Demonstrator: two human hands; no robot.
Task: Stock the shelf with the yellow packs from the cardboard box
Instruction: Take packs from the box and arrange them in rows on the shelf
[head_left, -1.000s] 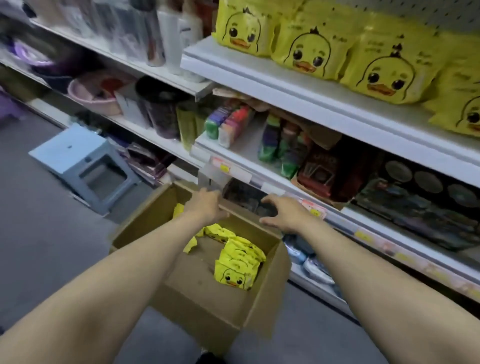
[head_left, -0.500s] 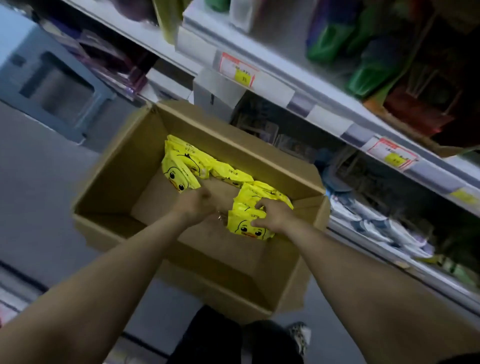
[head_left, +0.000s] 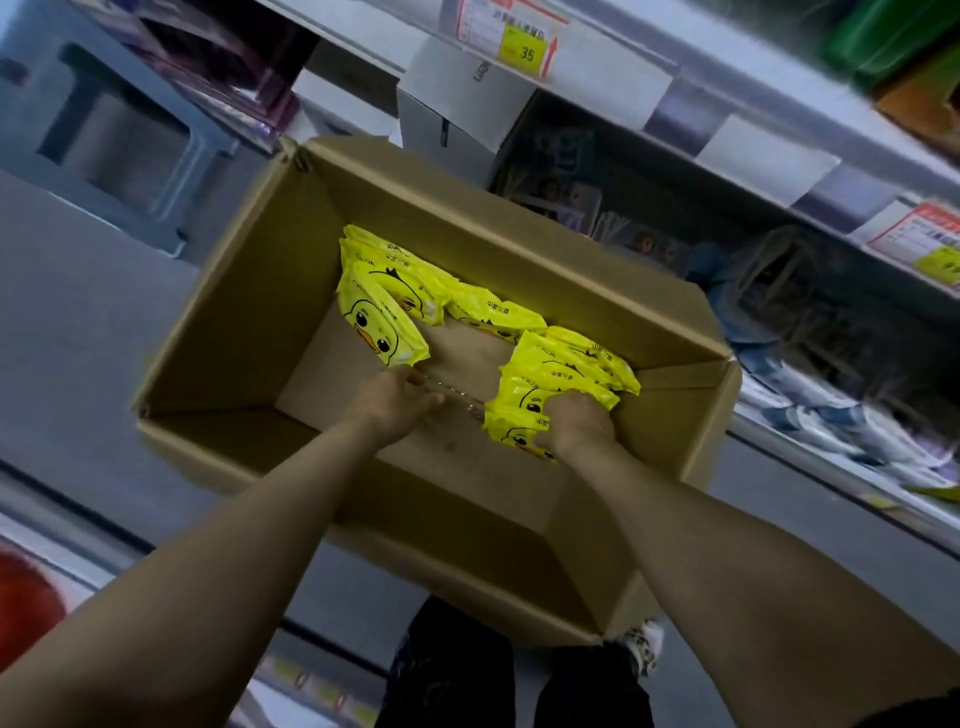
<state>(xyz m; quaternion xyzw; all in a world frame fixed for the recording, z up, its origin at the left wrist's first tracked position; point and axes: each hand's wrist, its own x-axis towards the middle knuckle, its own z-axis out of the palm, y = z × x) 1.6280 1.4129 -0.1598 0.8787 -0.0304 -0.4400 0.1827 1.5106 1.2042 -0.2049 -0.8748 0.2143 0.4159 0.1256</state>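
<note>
Since a second ago both hands have dropped from the far rim of the cardboard box (head_left: 218, 291) down inside it, and the view has tilted from the upper shelves to look straight into the box. The box stands open on the floor, just in front of a store shelf (head_left: 753, 150) with a price label (head_left: 519, 39) on its edge. Yellow packs (head_left: 561, 369) printed with a duck face lie in two heaps along the far wall of the box, one at the far left corner and one at the right. The right hand (head_left: 574, 426) is curled over the near end of the right heap, its grip closed on those packs. The left hand (head_left: 395, 402) lies on the bare box floor between the heaps, fingers stretched toward the right heap, its grip loose and seemingly holding nothing. A grey step stool (head_left: 119, 135) stands on the floor at far left. The step in hand appears to be gathering a bundle of packs for lifting. The next move likely calls for the left hand to close in on the other side of the heap, so both hands can squeeze it together and raise it clear of the box wall toward the shelf.
</note>
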